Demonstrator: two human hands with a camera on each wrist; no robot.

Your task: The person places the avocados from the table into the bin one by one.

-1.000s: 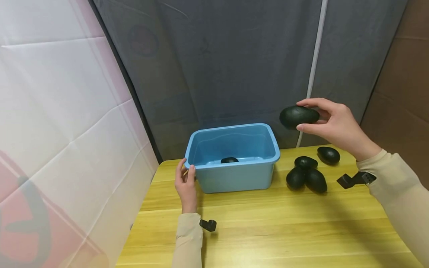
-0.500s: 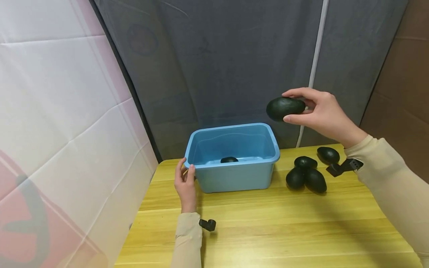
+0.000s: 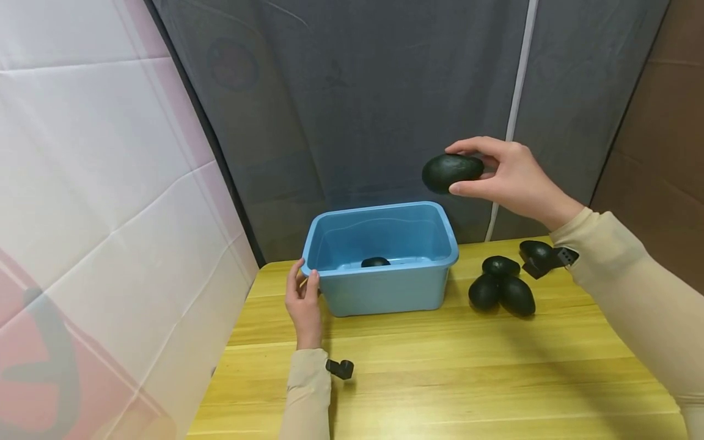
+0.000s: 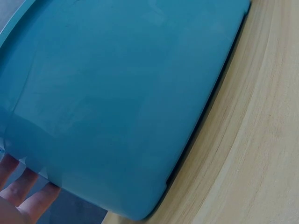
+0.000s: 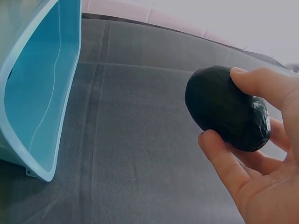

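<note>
At the left edge of the yellow wooden table (image 3: 440, 366), the near left corner of a blue plastic tub (image 3: 385, 293) is gripped by the left hand (image 3: 304, 302), the thumb and fingers being curled about the rim. On the tub's floor, one dark avocado (image 3: 376, 262) is seen lying near the front wall. Above and just right of the tub's far right corner, a second dark avocado (image 3: 452, 172) is held in the air by the right hand (image 3: 508, 177), pinched between the thumb underneath and the fingers over the top; in the right wrist view the fruit (image 5: 226, 107) is seen clear of the tub's rim. Further right, on the tabletop, a cluster of four avocados (image 3: 502, 292) is found, well apart from the raised hand.
</note>
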